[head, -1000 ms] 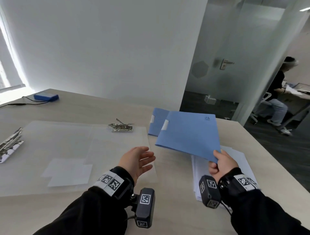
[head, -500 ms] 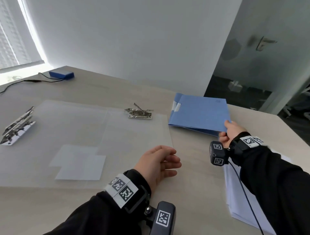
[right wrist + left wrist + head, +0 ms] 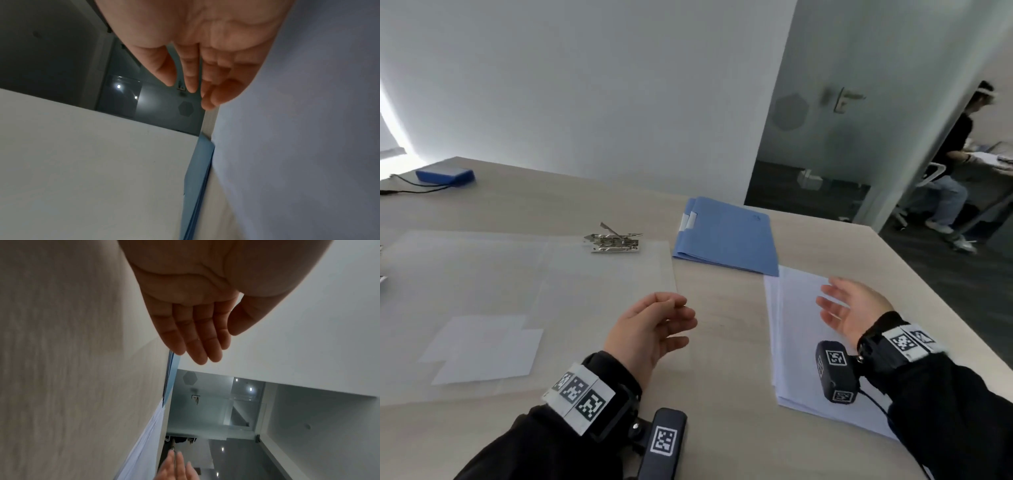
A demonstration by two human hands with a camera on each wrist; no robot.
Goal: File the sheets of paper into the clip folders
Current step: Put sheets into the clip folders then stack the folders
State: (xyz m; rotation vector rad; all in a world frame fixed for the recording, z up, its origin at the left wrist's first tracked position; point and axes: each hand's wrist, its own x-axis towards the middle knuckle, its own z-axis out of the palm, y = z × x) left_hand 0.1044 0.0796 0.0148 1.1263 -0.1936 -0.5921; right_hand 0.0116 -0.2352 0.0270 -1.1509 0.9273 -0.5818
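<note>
Pale wood-grain tabletop (image 3: 722,377), white wall behind, frosted glass door (image 3: 835,144) at right rear.

Clip folders (image 3: 726,236): blue, stacked flat and closed at the far middle of the tabletop, white tabs on their left edge. Nothing touches them. Their near right corner meets or slightly overlaps the far edge of the paper stack; which one cannot be told.

Sheets of paper (image 3: 798,359): white stack, slightly fanned, lying flat on the right side of the tabletop, nearer than the folders.

Right hand (image 3: 849,310): above the paper stack, palm turned inward, fingers straight and spread, holding nothing. The right wrist view confirms loose, extended fingers (image 3: 191,69).

Left hand (image 3: 650,329): over bare tabletop between the translucent mat and the paper stack, fingers relaxed and lightly bent, holding nothing; the left wrist view shows an open palm.

Translucent mat (image 3: 517,291): covers the left half of the tabletop, with white paper pieces (image 3: 482,346) showing in its near part.

Metal clip mechanism (image 3: 613,240): on the far edge of the mat, just left of the folders.

Blue flat device (image 3: 445,175): far left corner, black cable attached.

Seated person (image 3: 952,164): beyond the doorway, at another desk.
</note>
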